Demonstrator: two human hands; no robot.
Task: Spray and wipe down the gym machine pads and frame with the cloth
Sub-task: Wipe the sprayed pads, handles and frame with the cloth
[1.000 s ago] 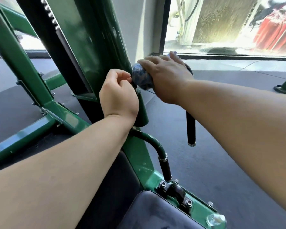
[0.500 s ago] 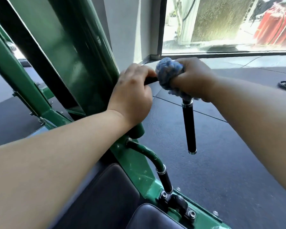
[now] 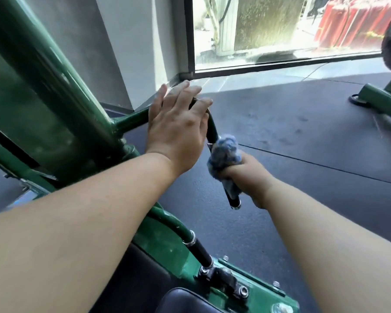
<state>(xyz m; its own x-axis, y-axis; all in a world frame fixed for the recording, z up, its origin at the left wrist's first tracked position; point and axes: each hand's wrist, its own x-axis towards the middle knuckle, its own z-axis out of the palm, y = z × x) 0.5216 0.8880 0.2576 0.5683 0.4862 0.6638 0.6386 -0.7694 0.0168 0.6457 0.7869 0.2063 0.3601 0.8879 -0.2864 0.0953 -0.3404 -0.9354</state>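
Left hand (image 3: 178, 132): laid palm-down over the bend where the green crossbar (image 3: 131, 118) turns into the black handle (image 3: 213, 131). Left fingers (image 3: 185, 96) nearly straight and slightly spread, draped across the top of the bend, with nothing gripped. Thumb hidden beneath the hand, so contact with the underside of the bar not determinable.

Right hand (image 3: 248, 175): closed in a fist round the cloth (image 3: 224, 154) and, through it, round the handle. Right fingers (image 3: 233, 171) curled tight.

Cloth: blue, bunched, wrapped about the lower stretch of the handle. Bulk protruding just above the right fingers, a short tail hanging just below them. Position between the two sets of fingers, touching the right ones and apart from the left ones.

Handle: short bare black section visible between the left fingers and the cloth. Metal-capped end projecting just below the right fingers.

Green upright (image 3: 54, 86): on the wrist side of the left fingers, joined to the crossbar.

Second handle (image 3: 201, 251): black, well below both sets of fingers, beside the forearms, fixed to the green base (image 3: 246, 275).

Dark pad (image 3: 190, 301): at the bottom edge, well apart from all fingers.

Dark rubber floor (image 3: 303, 154): beneath and beyond the right fingers.

Window (image 3: 280, 30): far beyond the left fingertips.
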